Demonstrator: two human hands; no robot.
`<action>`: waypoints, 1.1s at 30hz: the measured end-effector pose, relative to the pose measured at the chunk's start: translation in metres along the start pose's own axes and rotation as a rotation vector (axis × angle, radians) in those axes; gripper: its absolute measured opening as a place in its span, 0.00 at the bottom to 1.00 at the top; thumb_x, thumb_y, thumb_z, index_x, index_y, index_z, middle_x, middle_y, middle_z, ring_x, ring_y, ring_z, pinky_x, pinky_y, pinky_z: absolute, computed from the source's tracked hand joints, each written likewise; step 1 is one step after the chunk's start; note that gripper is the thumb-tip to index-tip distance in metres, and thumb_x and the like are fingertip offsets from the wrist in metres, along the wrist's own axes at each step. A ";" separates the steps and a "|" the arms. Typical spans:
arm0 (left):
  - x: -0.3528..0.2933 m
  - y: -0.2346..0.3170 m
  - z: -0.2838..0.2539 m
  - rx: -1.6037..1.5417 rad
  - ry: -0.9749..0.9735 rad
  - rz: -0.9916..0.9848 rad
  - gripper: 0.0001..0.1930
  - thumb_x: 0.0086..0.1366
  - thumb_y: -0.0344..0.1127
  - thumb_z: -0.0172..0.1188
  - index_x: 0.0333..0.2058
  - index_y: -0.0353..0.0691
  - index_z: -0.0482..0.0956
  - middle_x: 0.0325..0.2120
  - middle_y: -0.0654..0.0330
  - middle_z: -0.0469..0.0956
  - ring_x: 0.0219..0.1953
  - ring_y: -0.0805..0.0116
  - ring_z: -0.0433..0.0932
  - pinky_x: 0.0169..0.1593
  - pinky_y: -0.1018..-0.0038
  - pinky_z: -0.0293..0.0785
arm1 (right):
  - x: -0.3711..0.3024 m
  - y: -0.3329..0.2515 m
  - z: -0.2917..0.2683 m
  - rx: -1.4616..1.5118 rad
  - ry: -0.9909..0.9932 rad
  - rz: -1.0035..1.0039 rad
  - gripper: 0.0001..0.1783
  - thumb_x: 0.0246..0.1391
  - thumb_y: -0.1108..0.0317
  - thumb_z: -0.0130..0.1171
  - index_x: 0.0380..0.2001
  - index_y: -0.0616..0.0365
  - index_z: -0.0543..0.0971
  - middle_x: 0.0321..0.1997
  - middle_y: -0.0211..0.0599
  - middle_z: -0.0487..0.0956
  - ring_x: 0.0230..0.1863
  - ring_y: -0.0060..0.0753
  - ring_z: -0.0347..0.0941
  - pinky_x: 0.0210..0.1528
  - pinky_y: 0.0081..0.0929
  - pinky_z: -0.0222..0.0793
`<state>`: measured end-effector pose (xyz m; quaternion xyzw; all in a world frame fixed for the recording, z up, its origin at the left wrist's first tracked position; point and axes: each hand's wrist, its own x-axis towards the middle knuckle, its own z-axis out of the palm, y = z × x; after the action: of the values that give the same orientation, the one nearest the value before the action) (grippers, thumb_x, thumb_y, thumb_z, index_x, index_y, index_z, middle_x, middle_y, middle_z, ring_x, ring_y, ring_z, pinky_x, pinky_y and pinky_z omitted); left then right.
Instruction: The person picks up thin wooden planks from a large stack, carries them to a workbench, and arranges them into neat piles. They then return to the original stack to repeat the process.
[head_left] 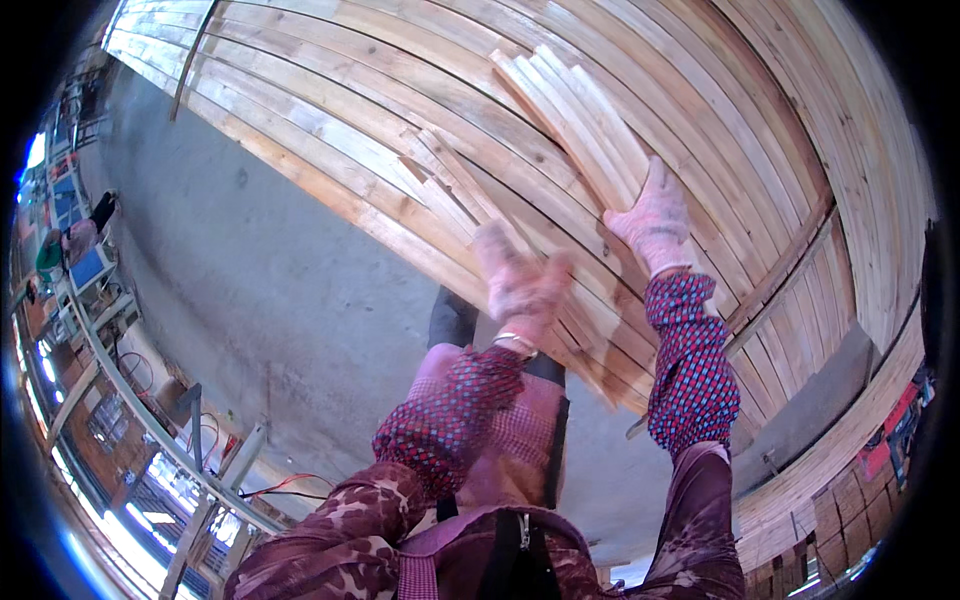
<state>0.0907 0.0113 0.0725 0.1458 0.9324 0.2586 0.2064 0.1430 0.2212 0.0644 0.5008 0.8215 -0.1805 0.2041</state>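
Note:
My right hand (655, 222), in a pale knitted glove, grips the near end of a small bundle of short wooden strips (578, 125). Its thumb lies on the bundle's left side and the fingers on its right. The strips rest side by side over a wide layer of long wooden boards (340, 75). To the left, my left hand (522, 280), gloved too, is smeared by motion, with its thumb apart. It is at the near end of a few more short wooden strips (450, 185); whether it grips them cannot be made out.
Grey concrete floor (240, 200) lies left of the boards. A dark crosspiece (785, 265) runs across the boards at the right. Along the far left stand a metal rail (140, 405), cables and machinery; a person (80, 240) is there. Stacked timber (850, 515) sits at lower right.

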 end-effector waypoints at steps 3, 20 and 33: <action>-0.007 -0.036 -0.023 -0.042 -0.054 -0.268 0.51 0.56 0.54 0.67 0.67 0.27 0.53 0.67 0.36 0.53 0.71 0.42 0.50 0.72 0.62 0.49 | -0.039 -0.020 0.010 0.125 -0.036 -0.020 0.59 0.32 0.49 0.73 0.65 0.60 0.56 0.60 0.53 0.69 0.60 0.51 0.69 0.61 0.43 0.67; 0.014 -0.047 -0.040 0.265 -0.283 0.109 0.53 0.53 0.50 0.69 0.69 0.35 0.48 0.68 0.38 0.49 0.70 0.40 0.49 0.72 0.54 0.45 | -0.078 -0.030 0.035 0.145 -0.281 -0.132 0.47 0.45 0.55 0.68 0.65 0.60 0.60 0.62 0.51 0.69 0.63 0.51 0.67 0.63 0.42 0.66; 0.129 0.085 0.022 0.753 -0.777 1.355 0.45 0.52 0.70 0.57 0.64 0.49 0.67 0.69 0.49 0.56 0.72 0.48 0.48 0.70 0.45 0.40 | -0.201 -0.083 0.168 2.743 -0.639 1.087 0.58 0.38 0.26 0.66 0.58 0.66 0.66 0.48 0.48 0.77 0.43 0.41 0.80 0.21 0.12 0.68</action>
<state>0.0020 0.1397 0.0620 0.8064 0.5317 -0.0683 0.2497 0.1781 -0.0496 0.0326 0.4729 -0.3364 -0.7886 -0.2031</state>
